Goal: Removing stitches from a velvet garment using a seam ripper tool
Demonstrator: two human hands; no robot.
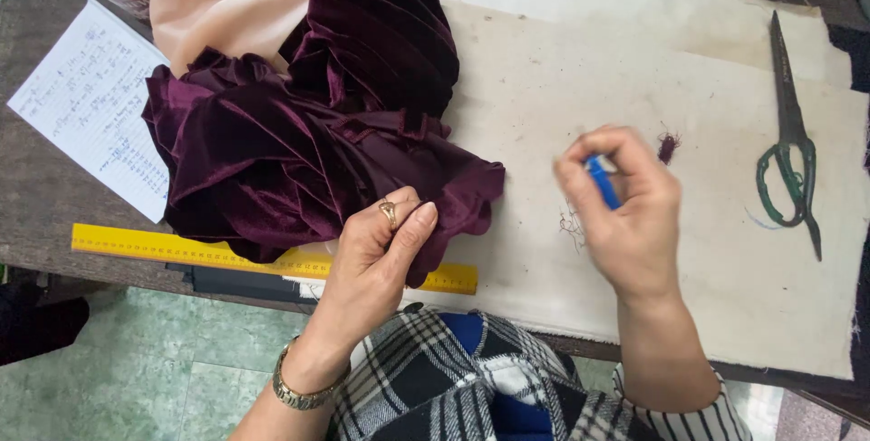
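Velvet cloth (299,133) — deep plum, crumpled, pleated — left hand (381,251) pinching edge.

Velvet fabric (308,133) lies left on the cloth (634,251), over the ruler (136,243); scissors (790,146) right

Left hand (385,246) reaches forward from the lower edge of view, forearm angled up and to the right, palm down, fingers bunched together and pinched shut (ring on one finger, metal band at the wrist). Right hand (625,210) is raised further out, well apart from the left, wrist bent, fingers curled into a loose fist, thumb pressed across them. Slight motion blur on the right fingers. Striped cuff at the right forearm.
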